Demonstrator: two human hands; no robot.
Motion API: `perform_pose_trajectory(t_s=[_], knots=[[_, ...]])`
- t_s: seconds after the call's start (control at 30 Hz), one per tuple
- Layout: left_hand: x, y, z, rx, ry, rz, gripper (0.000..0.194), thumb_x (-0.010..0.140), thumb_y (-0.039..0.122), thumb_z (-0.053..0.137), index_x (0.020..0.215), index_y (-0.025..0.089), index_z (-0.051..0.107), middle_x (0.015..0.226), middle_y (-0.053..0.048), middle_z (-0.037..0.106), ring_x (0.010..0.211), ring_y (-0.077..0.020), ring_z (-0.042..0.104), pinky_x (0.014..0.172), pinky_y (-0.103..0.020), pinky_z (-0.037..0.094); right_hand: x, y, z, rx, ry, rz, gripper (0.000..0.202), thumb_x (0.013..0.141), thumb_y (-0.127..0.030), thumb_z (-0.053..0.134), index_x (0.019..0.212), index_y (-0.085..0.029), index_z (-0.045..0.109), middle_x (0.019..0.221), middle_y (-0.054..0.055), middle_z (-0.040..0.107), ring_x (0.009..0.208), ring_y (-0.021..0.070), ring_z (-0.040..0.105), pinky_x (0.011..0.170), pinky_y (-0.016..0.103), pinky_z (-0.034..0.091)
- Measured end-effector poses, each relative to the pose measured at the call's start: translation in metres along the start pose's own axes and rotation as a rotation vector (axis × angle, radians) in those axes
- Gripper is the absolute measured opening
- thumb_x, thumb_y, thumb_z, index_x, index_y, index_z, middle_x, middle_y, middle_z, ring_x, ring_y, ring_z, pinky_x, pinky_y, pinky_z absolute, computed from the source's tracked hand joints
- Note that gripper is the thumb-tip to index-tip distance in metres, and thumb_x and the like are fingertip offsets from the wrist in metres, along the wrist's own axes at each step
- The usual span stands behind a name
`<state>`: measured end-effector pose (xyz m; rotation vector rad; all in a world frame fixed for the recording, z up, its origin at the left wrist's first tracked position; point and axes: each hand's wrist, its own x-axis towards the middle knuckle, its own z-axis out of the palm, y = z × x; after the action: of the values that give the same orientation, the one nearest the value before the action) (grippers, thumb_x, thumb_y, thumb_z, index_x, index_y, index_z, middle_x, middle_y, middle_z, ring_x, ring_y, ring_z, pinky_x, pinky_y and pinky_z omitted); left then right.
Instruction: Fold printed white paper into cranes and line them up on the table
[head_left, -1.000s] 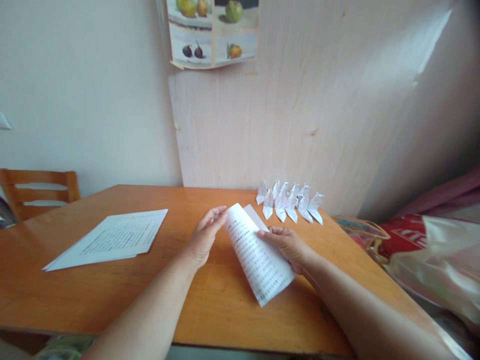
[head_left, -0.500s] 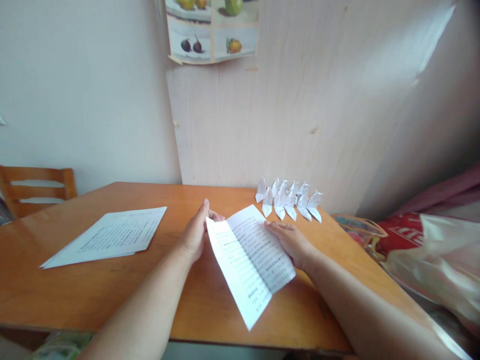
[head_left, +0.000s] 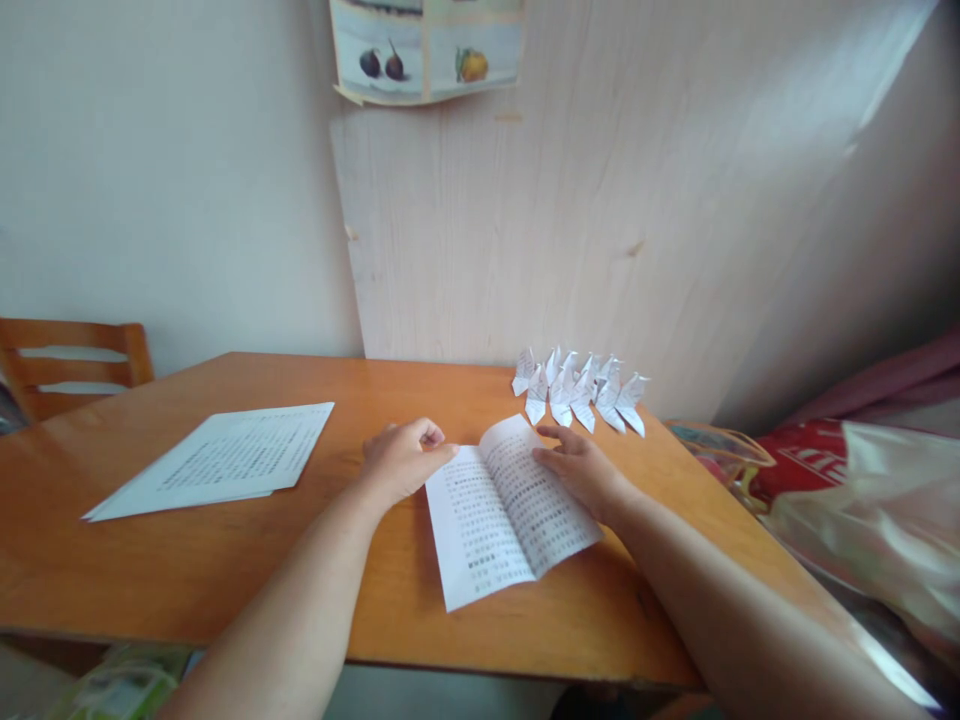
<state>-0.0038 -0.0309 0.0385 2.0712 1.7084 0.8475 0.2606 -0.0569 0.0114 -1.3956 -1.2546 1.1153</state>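
Note:
A creased sheet of printed paper [head_left: 480, 520] lies in front of me, with a fold running down its middle. Its left part looks flat near the table, while the right part curves upward. My right hand [head_left: 581, 468] holds the right edge, thumb on the printed side; some of its fingers are hidden behind the paper. At the top left corner is my left hand [head_left: 405, 460], its thumb stretched to touch the paper's upper edge. The other left fingers are loosely bent, with a gap between them and the thumb.
Several folded paper figures [head_left: 581, 395] stand at the wooden table's [head_left: 315, 590] back right. A stack of printed sheets [head_left: 225, 460] lies to the left. Bags [head_left: 862, 500] sit beyond the right edge, and a wooden chair [head_left: 75, 360] stands at the far left.
The sheet has been lowered and turned, its left part now flatter. My left hand has tipped over, its thumb moving from upright down to the paper's top edge. My right hand keeps its hold.

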Motion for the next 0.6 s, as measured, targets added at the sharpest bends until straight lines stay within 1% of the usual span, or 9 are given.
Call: perform_pose_trajectory(t_s=[0.07, 0.17, 0.23, 0.3, 0.37, 0.47, 0.53, 0.6], knots=[[-0.002, 0.002, 0.005, 0.153, 0.022, 0.119, 0.025, 0.074, 0.047, 0.067, 0.089, 0.027, 0.067, 0.098, -0.002, 0.072, 0.102, -0.0295, 0.058, 0.096, -0.047, 0.032, 0.003, 0.005, -0.002, -0.091, 0.022, -0.034, 0.056, 0.079, -0.027, 0.064, 0.133, -0.022, 0.051, 0.073, -0.003, 0.055, 0.060, 0.0142, 0.056, 0.054, 0.025, 0.043], [-0.008, 0.006, 0.012, 0.233, -0.028, 0.300, 0.018, 0.078, 0.038, 0.064, 0.093, 0.029, 0.067, 0.100, 0.000, 0.073, 0.101, -0.0264, 0.059, 0.101, -0.050, 0.025, 0.007, 0.010, -0.005, -0.213, 0.021, -0.084, 0.057, 0.080, -0.026, 0.062, 0.135, -0.023, 0.051, 0.064, -0.006, 0.045, 0.052, 0.0120, 0.048, 0.048, 0.024, 0.036], [-0.012, 0.009, 0.015, 0.259, -0.085, 0.394, 0.017, 0.080, 0.033, 0.061, 0.096, 0.030, 0.068, 0.100, 0.001, 0.073, 0.101, -0.0248, 0.059, 0.104, -0.052, 0.021, 0.007, 0.011, -0.005, -0.270, 0.022, -0.094, 0.056, 0.080, -0.026, 0.062, 0.135, -0.022, 0.052, 0.063, -0.006, 0.044, 0.051, 0.0118, 0.047, 0.047, 0.023, 0.035], [-0.016, 0.011, 0.018, 0.275, -0.145, 0.470, 0.021, 0.082, 0.027, 0.057, 0.100, 0.031, 0.068, 0.102, 0.002, 0.073, 0.103, -0.0239, 0.059, 0.106, -0.052, 0.018, 0.007, 0.010, -0.005, -0.309, 0.014, -0.087, 0.055, 0.081, -0.026, 0.061, 0.135, -0.022, 0.052, 0.063, -0.006, 0.046, 0.051, 0.0119, 0.047, 0.047, 0.024, 0.035], [-0.018, 0.013, 0.020, 0.262, -0.203, 0.533, 0.028, 0.083, 0.021, 0.053, 0.104, 0.032, 0.068, 0.108, 0.003, 0.072, 0.108, -0.0225, 0.059, 0.107, -0.050, 0.019, 0.007, 0.009, -0.004, -0.336, 0.004, -0.076, 0.053, 0.082, -0.027, 0.060, 0.134, -0.022, 0.054, 0.063, -0.005, 0.049, 0.051, 0.0123, 0.049, 0.047, 0.024, 0.036], [-0.019, 0.013, 0.023, 0.217, -0.280, 0.600, 0.040, 0.083, 0.014, 0.049, 0.113, 0.034, 0.066, 0.124, 0.004, 0.068, 0.118, -0.0195, 0.055, 0.106, -0.043, 0.027, 0.009, 0.008, -0.006, -0.379, -0.010, -0.077, 0.044, 0.085, -0.030, 0.057, 0.128, -0.021, 0.059, 0.072, 0.000, 0.061, 0.059, 0.0150, 0.057, 0.053, 0.026, 0.043], [-0.019, 0.012, 0.024, 0.207, -0.317, 0.614, 0.046, 0.083, 0.012, 0.047, 0.119, 0.034, 0.065, 0.131, 0.005, 0.064, 0.125, -0.0183, 0.051, 0.105, -0.039, 0.030, 0.012, 0.008, -0.010, -0.413, -0.022, -0.111, 0.038, 0.087, -0.030, 0.055, 0.122, -0.020, 0.063, 0.087, 0.004, 0.069, 0.073, 0.0182, 0.064, 0.063, 0.029, 0.049], [-0.018, 0.011, 0.026, 0.209, -0.349, 0.608, 0.049, 0.083, 0.012, 0.046, 0.122, 0.034, 0.064, 0.135, 0.005, 0.062, 0.129, -0.0180, 0.047, 0.106, -0.037, 0.031, 0.014, 0.008, -0.016, -0.450, -0.034, -0.168, 0.034, 0.087, -0.028, 0.053, 0.117, -0.020, 0.067, 0.104, 0.007, 0.071, 0.089, 0.0208, 0.066, 0.075, 0.032, 0.051]])
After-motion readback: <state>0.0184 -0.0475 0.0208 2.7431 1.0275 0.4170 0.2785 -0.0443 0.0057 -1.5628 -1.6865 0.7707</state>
